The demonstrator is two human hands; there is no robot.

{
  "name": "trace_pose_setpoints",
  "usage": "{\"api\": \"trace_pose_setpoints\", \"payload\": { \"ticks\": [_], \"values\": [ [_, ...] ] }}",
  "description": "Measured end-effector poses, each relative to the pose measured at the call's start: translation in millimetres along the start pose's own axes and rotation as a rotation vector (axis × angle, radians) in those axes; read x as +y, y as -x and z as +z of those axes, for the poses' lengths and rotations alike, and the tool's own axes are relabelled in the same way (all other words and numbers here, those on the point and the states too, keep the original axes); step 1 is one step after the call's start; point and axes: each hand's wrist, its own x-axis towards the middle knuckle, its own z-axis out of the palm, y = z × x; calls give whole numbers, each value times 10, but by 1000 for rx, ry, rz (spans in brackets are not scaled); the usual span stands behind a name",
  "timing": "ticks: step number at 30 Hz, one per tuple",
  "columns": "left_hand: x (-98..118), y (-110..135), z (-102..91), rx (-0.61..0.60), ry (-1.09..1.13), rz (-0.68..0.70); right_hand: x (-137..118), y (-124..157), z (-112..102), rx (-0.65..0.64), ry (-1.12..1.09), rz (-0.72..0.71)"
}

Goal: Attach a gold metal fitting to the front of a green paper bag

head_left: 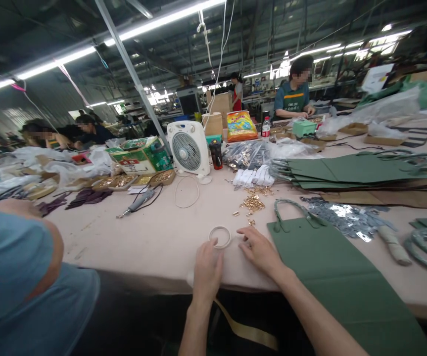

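Observation:
My left hand [208, 269] rests on the table edge with its fingers curled, fingertips touching a small white tape roll [219, 236]. My right hand [260, 249] lies flat beside the roll, fingers stretched toward it and partly on the table. Just right of that hand lies a flat green paper bag [332, 277] with green cord handles. A scatter of small gold metal pieces [252, 201] sits a little beyond the roll.
A white fan [188, 147], a stack of green bags [350, 170], silver metal pieces [341, 215], a corded tool [139, 201] and trays of gold parts [124, 182] lie further back. A person in blue [16, 277] sits close at my left; other people work at far tables.

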Motion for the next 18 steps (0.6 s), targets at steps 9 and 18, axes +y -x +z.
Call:
{"api": "trace_pose_setpoints", "payload": {
  "ticks": [9,18],
  "values": [
    [-39,-382,400,-197,38,127,51,-190,173,17,110,25],
    [36,-473,375,-351,-118,291,143,10,139,94,-30,54]
  ]
}}
